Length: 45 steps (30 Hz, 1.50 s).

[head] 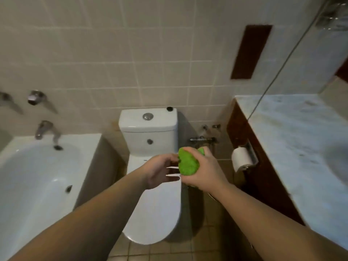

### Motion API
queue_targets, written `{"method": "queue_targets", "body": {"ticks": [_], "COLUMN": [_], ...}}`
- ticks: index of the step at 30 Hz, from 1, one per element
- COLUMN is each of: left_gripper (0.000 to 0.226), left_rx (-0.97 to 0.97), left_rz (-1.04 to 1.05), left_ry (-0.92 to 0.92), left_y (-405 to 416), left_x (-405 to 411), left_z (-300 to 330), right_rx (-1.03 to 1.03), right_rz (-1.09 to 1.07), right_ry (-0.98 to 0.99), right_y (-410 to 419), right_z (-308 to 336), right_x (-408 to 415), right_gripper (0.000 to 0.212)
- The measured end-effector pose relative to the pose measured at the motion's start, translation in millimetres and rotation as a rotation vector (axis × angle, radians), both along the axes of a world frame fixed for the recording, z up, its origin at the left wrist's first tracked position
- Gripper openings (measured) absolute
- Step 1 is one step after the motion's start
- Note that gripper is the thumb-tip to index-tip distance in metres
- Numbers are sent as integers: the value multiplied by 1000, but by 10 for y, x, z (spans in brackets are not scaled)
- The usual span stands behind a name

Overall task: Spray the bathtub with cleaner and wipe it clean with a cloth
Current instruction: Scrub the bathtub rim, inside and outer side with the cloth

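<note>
1. Right hand (204, 171), centre of the frame: it grips a bunched green cloth (188, 162) over the toilet, with its fingers curled round the cloth's far side.
2. Left hand (160, 171), just left of the cloth: fingers spread and relaxed, with the fingertips at the cloth's left edge. Whether they pinch the cloth or merely touch it cannot be told.
3. Both bare forearms enter from the lower corners of the frame and converge at the centre.
4. Bathtub (33, 178), left side of the frame: white, with a dark drain (68, 188) on its floor and an overflow fitting (58, 147) on its far wall. The cloth is well apart from the tub, to its right.
5. Tub spout (46, 129), above the tub's far rim; a metal wall fitting (35, 97) is mounted on the tiles higher up, at upper left.
6. Toilet (156, 213), centre: white, lid closed. Its tank (148, 129) carries a round metal flush button (148, 116) on top and a small dark object (169, 108) at the back right corner.
7. Toilet paper roll (242, 159), right of centre, mounted on the dark wood side of the vanity.
8. Marble-look countertop (293, 140), right side of the frame, with a mirror (329, 53) above it.
9. Dark brown rectangular panel (251, 51) on the beige wall tiles, upper right of centre.
10. No brand, label or legible writing appears on any item.
</note>
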<state>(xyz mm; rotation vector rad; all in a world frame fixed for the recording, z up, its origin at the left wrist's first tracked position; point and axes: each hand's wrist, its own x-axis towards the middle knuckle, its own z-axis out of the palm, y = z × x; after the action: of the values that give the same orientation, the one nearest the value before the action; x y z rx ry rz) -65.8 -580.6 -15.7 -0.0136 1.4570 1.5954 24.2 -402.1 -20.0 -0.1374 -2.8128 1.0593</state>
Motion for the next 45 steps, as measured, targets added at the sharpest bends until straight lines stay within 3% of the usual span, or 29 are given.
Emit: {"method": "queue_targets", "body": {"ticks": [8, 13, 16, 24, 31, 41, 45], "left_gripper": [27, 19, 17, 22, 35, 65, 82], "left_rx": [-381, -650, -710, -773, -831, -767, -766], "left_rz": [337, 373, 373, 393, 405, 363, 381], "left_ry": [426, 551, 551, 550, 570, 274, 206], "left_y": [-2555, -3706, -4124, -4611, -4859, -4931, -4872], "left_x": [-260, -290, -324, -660, -1621, -3363, -3828], "left_z": [-30, -202, -348, -581, -913, -1978, -2615], "right_rx": [48, 59, 66, 88, 89, 70, 132], "right_rz": [165, 250, 272, 336, 333, 297, 296], "right_ry": [-42, -76, -93, -104, -116, -178, -316], "right_y": [-2138, -3077, -3417, -3910, -4201, -4303, -4340], "right_z": [-27, -118, -209, -443, -889, -1991, -2544], "right_x": [-912, -1318, -1511, -2146, -3080, -4794, -5402], "right_gripper": [87, 84, 84, 84, 84, 89, 87]}}
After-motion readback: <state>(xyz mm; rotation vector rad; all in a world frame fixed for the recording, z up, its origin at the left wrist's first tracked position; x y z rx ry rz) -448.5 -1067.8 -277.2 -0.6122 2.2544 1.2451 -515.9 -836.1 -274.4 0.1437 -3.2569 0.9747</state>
